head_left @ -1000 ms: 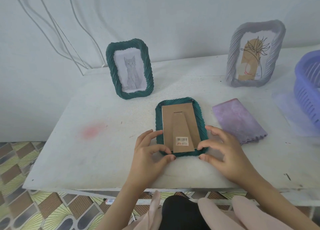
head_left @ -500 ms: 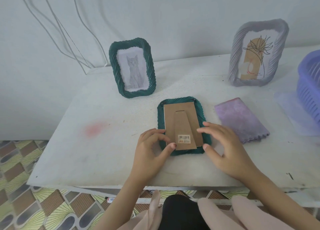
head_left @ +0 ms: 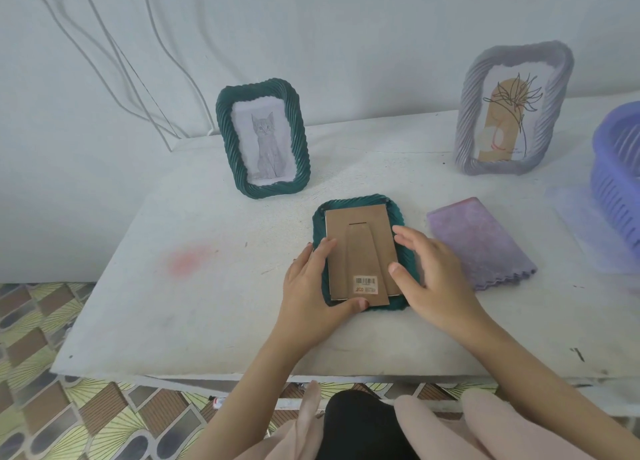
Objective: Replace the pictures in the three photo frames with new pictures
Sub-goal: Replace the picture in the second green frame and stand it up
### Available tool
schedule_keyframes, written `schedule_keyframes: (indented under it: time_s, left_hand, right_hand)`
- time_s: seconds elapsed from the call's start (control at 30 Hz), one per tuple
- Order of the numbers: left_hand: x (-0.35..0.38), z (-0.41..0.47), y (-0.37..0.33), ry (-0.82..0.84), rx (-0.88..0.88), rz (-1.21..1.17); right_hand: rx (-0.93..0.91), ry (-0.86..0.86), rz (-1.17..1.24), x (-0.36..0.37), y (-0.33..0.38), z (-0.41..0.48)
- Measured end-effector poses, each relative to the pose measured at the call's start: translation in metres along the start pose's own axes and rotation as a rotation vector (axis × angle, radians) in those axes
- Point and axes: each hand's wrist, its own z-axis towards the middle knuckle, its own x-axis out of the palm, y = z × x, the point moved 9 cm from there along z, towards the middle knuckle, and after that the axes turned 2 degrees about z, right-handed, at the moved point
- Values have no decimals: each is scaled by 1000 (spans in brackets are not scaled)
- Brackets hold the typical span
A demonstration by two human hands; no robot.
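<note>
Three frames: green frame [head_left: 223, 141] upper left, grey frame [head_left: 465, 120] upper right, face-down frame [head_left: 356, 200] centre. Flat and unclenched on it: left hand [head_left: 308, 286], right hand [head_left: 429, 279].

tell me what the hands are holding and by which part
Nothing is lifted: the face-down green frame lies flat. The left hand braces its near left corner, and the right hand touches its right edge.

Both forearms reach in from the near side. Left hand [head_left: 311, 286] lies flat along the left edge of the face-down dark green rope-rimmed photo frame [head_left: 360, 245], thumb across its near edge. Right hand [head_left: 429, 279] covers its right side, fingers straight.
</note>
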Motion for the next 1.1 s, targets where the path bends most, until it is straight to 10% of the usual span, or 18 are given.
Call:
schedule_keyframes:
  time_s: [1.1]
  left_hand:
    - [-2, 14, -14, 61, 73, -155]
  right_hand:
    - [114, -23, 430, -2, -4, 0]
